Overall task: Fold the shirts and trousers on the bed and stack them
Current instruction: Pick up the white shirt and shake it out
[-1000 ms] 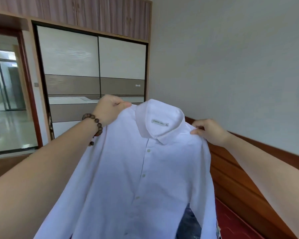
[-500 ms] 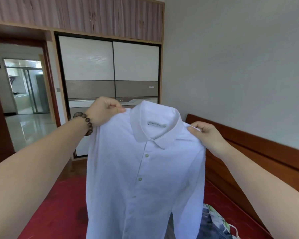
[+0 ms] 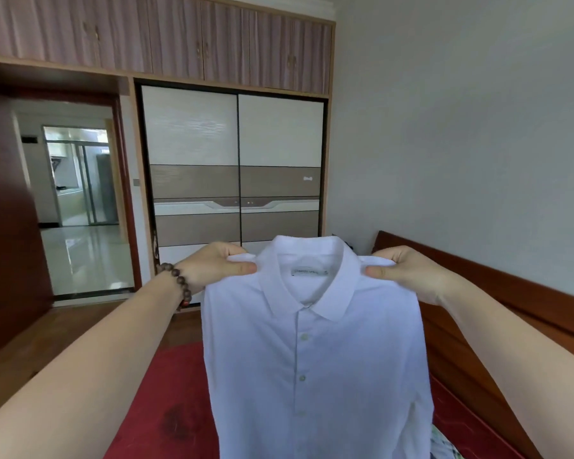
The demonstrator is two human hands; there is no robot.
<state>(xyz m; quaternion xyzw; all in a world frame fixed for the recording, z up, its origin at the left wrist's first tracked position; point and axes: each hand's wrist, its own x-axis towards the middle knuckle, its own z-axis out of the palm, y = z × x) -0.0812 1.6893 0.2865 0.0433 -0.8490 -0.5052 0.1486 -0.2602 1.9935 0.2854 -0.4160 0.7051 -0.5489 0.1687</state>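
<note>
Bed [image 3: 166, 409]: red cover seen at lower frame, dark blotch noted near centre-left. Wooden side rail [image 3: 471, 352] runs along right edge. Patterned cloth [image 3: 443, 443] lying on cover at lower right, mostly hidden, type not determinable.

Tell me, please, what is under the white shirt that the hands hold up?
Below the white shirt lies the red bed cover. At its lower right edge a bit of patterned cloth shows. The shirt hides what else lies on the bed behind it.
</note>
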